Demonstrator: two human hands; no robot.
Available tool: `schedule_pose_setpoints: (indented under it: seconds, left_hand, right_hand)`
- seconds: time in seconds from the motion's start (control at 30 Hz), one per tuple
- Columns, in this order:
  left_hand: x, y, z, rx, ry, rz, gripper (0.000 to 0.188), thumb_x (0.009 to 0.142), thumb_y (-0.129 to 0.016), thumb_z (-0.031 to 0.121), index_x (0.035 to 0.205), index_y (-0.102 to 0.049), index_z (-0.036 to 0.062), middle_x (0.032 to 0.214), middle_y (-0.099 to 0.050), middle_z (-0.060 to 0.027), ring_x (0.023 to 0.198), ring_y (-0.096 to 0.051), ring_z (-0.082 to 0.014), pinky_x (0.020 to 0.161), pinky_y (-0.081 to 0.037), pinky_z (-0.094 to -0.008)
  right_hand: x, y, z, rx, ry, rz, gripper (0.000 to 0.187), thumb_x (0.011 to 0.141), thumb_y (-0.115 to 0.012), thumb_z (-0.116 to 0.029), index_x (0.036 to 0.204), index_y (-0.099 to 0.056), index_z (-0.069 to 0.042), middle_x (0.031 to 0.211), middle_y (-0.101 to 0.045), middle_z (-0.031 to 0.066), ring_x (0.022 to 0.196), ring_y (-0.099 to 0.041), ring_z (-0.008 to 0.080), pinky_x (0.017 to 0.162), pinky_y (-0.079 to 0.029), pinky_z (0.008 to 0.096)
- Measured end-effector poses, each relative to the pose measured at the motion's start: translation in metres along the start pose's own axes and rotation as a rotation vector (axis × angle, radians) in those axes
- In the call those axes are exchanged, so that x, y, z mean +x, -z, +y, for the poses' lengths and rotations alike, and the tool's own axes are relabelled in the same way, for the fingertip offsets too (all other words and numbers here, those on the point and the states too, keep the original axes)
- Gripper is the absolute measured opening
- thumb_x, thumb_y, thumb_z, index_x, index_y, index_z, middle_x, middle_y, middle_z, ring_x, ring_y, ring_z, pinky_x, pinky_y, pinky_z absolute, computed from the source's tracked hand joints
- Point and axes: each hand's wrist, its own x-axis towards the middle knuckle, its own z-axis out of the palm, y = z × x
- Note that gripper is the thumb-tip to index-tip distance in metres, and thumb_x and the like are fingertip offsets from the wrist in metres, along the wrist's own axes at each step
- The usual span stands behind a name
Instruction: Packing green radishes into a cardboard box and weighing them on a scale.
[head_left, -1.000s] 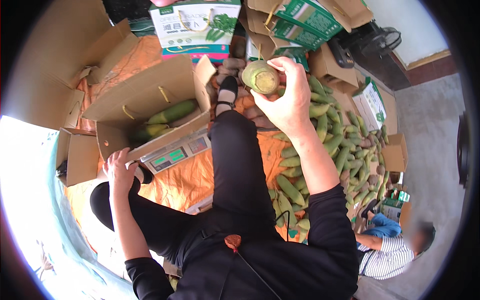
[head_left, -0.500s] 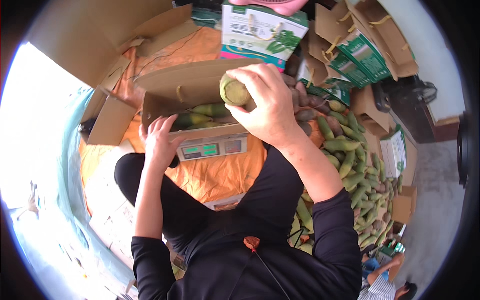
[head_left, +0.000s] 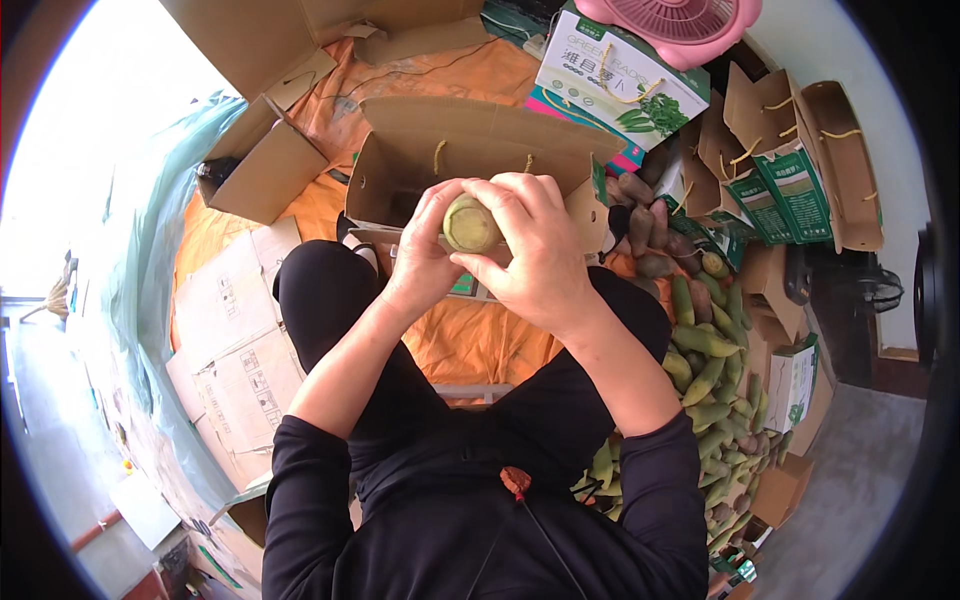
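Nearest the camera, 2 black sleeves come up from the lower edge and meet over the lap. Both hands are now wrapped around 1 green radish (head_left: 470, 224), cut end facing up. The left hand (head_left: 425, 255) cups it from the left side with curled fingers, and the right hand (head_left: 535, 250) clamps it from the right and over the top — pressed together on the vegetable, not spread.

That differs from half a second ago, when only the right hand carried the radish above the box while the left rested down by the scale; a second ago the right hand held it high on the right, over the heap. So the radish has come across from the heap to a 2-handed hold just over the open cardboard box (head_left: 480, 150).

Just under the hands, the scale (head_left: 462, 285) is mostly hidden, sitting on the orange cloth (head_left: 470, 340). To the right, well apart from the hands, lies the pile of green radishes (head_left: 705, 370). Farther off stand printed green-and-white cartons (head_left: 620, 85) and a pink fan (head_left: 685, 22).
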Motion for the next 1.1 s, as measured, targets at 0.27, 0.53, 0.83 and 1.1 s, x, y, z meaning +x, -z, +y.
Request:
schedule_pose_setpoints:
  seconds: [0.27, 0.53, 0.83, 1.1]
  left_hand:
    - [0.003, -0.005, 0.0, 0.017, -0.099, -0.073, 0.058, 0.065, -0.071, -0.004, 0.119, -0.054, 0.0048, 0.118, -0.054, -0.0118, 0.111, -0.053, -0.0282, 0.093, -0.045, -0.0364]
    - [0.007, -0.006, -0.004, 0.066, -0.133, -0.06, 0.054, 0.064, -0.072, 0.0, 0.116, -0.056, 0.0051, 0.116, -0.056, -0.0135, 0.107, -0.056, -0.0323, 0.089, -0.047, -0.0385]
    - [0.016, 0.004, -0.017, 0.355, 0.013, -0.133, 0.084, 0.063, -0.079, 0.011, 0.137, -0.041, 0.014, 0.121, -0.056, -0.0106, 0.115, -0.051, -0.0309, 0.098, -0.037, -0.0437]
    - [0.005, 0.031, -0.016, 0.899, 0.319, -0.208, 0.07, 0.074, -0.074, 0.025, 0.136, -0.044, 0.0142, 0.13, -0.05, -0.0093, 0.125, -0.042, -0.0293, 0.106, -0.025, -0.0531]
  right_hand:
    - [-0.004, 0.001, 0.004, -0.052, -0.011, 0.008, 0.049, 0.058, -0.077, -0.011, 0.104, -0.06, -0.007, 0.096, -0.054, 0.0083, 0.089, -0.051, 0.028, 0.076, -0.046, 0.0384]
    - [-0.005, -0.005, 0.009, -0.051, 0.011, 0.048, 0.044, 0.059, -0.075, -0.012, 0.1, -0.061, -0.007, 0.091, -0.056, 0.0062, 0.084, -0.052, 0.027, 0.072, -0.048, 0.037]
    - [-0.001, -0.008, 0.047, -0.025, -0.133, 0.126, 0.037, 0.063, -0.076, -0.018, 0.093, -0.06, -0.004, 0.085, -0.056, 0.0107, 0.079, -0.057, 0.0288, 0.07, -0.049, 0.0388]
    - [0.001, -0.011, 0.107, -0.059, -0.436, 0.177, 0.04, 0.067, -0.078, -0.027, 0.094, -0.064, -0.002, 0.093, -0.062, 0.0127, 0.086, -0.062, 0.0293, 0.077, -0.05, 0.0365]
